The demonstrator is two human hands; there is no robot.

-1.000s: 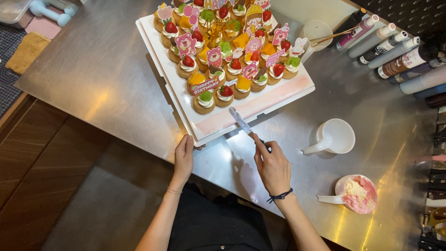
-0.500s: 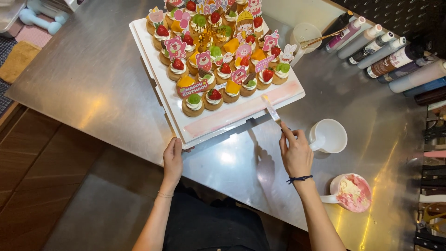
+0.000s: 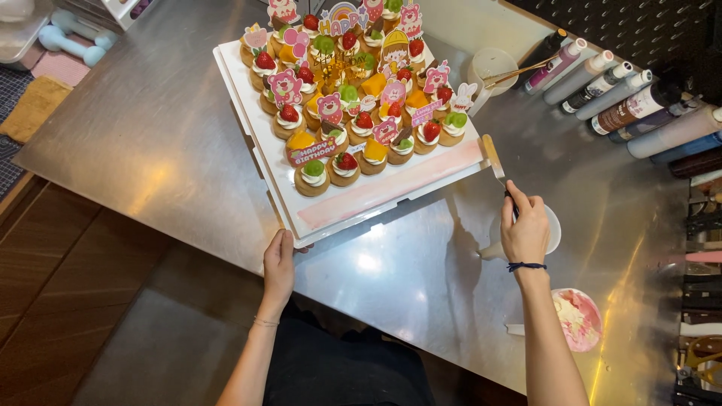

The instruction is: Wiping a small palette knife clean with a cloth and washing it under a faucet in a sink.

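Note:
A white square board (image 3: 248, 113) on the steel table carries a cake of several small tarts (image 3: 353, 98) topped with strawberries, fruit and pink paper figures. A pink smear runs along the board's near edge (image 3: 391, 188). My left hand (image 3: 279, 263) grips the board's near corner. My right hand (image 3: 525, 225) holds a palette knife (image 3: 494, 159), its blade tip touching the board's right corner.
A white cup (image 3: 554, 227) sits under my right hand, and a bowl of pink and white cream (image 3: 577, 319) stands nearer. Several bottles (image 3: 624, 98) lie at the back right. A round tub with sticks (image 3: 492, 64) is behind the cake. The table edge (image 3: 150, 197) runs at left.
My right hand and the palette knife have slid right along the board's near edge to its right corner, leaving a pink smear. My left hand stays on the near corner.

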